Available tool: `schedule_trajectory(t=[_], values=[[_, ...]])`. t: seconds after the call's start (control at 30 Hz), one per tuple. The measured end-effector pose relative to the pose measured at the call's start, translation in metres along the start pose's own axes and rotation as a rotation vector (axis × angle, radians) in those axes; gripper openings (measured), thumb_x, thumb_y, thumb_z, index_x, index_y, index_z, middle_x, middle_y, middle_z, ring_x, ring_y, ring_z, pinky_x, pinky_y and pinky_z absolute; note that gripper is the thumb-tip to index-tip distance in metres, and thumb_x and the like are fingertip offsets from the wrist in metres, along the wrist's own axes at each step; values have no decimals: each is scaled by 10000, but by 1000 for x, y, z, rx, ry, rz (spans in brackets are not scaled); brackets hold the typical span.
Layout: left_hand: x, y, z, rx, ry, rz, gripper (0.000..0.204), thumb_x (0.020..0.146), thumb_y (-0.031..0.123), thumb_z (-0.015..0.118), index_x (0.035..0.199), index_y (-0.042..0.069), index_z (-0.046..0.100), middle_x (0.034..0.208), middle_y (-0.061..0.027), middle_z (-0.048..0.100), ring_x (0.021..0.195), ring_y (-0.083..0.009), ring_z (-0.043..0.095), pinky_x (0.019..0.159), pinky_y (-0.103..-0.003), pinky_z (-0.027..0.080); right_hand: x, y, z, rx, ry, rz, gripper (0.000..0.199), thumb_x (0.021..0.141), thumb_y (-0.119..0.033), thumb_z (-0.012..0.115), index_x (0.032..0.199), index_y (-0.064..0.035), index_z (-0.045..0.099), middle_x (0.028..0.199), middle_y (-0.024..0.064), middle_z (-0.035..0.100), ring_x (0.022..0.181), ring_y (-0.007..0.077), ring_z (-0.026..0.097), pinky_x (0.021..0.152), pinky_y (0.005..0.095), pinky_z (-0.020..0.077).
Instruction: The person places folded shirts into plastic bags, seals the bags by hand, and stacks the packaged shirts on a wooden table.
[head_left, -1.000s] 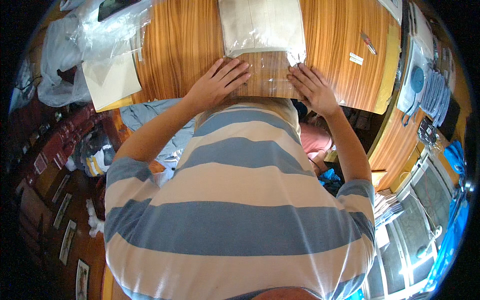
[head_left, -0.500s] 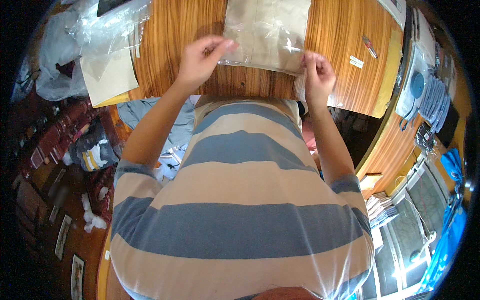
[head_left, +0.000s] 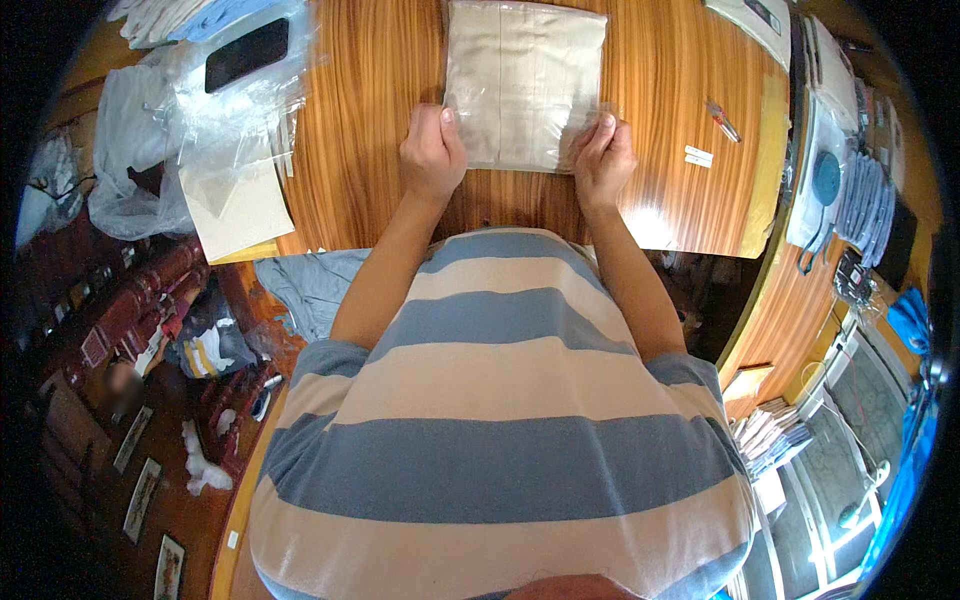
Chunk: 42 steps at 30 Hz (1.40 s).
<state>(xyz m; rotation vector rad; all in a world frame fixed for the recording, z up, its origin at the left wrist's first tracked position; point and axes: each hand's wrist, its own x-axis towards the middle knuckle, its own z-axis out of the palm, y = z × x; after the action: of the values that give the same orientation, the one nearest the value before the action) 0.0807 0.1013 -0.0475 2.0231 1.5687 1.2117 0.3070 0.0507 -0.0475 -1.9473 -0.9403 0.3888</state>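
Note:
A folded beige cloth or garment in a clear plastic bag [head_left: 525,85] lies flat on the wood-grain table in front of me. At its near left corner, my left hand [head_left: 433,152] is closed on the bag's edge, thumb on top. My right hand [head_left: 605,160] pinches the near right edge the same way, its fingers curled underneath. Between the hands, the bag's near edge runs almost straight across. Light glints off the creased film, and a faint fold line runs down the cloth.
Left on the table are a black phone [head_left: 247,55], clear plastic bags [head_left: 130,150] and a beige sheet [head_left: 238,210]. To the right lie small red-handled snips [head_left: 722,122] and a white label [head_left: 698,157]. Folded blue-grey garments [head_left: 865,210] sit beyond the right edge.
Both hands have come closer together and closed on the bag's sides. The bag's film looks flatter and straighter. My view has shifted slightly, showing more of the phone.

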Motion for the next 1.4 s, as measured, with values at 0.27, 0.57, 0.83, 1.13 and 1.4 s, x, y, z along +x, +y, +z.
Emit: schedule_trajectory(t=[0.27,0.57,0.83,1.13,1.4], values=[[44,29,-13,392,-120,-200,288,900,229,734,1121,55,670,1206,-156,600,1054,-372,609,904,-519,508,25,-13,-10,-191,-129,132,407,985,-354,708,775,-6,727,622,140,678,570,235,671,572,382,535],[29,15,11,291,-525,244,698,1020,397,530,1632,133,322,1716,-214,163,1564,-502,135,1256,-607,157,39,-44,-9,-508,-227,-823,219,840,-141,675,1051,-98,716,1223,170,698,1153,365,657,947,459,550],[31,16,11,273,-533,272,675,1036,427,506,1615,115,353,1712,-221,172,1541,-546,154,1236,-649,155,83,7,-9,-610,-253,-529,610,1034,-413,528,1577,-155,423,1706,136,258,1576,422,181,1259,611,153],[73,21,-7,414,-677,371,710,972,357,562,1589,59,378,1681,-199,267,1550,-430,235,1214,-717,108,47,-40,-27,-399,-667,-696,567,966,-318,644,1491,-144,519,1593,153,417,1509,389,340,1229,581,272],[37,48,49,472,-544,117,702,951,416,474,1571,87,444,1709,-196,215,1557,-531,105,1154,-799,48,63,-50,28,-539,-691,-740,746,1011,-522,464,1599,-74,368,1700,116,282,1580,379,198,1267,583,143]])
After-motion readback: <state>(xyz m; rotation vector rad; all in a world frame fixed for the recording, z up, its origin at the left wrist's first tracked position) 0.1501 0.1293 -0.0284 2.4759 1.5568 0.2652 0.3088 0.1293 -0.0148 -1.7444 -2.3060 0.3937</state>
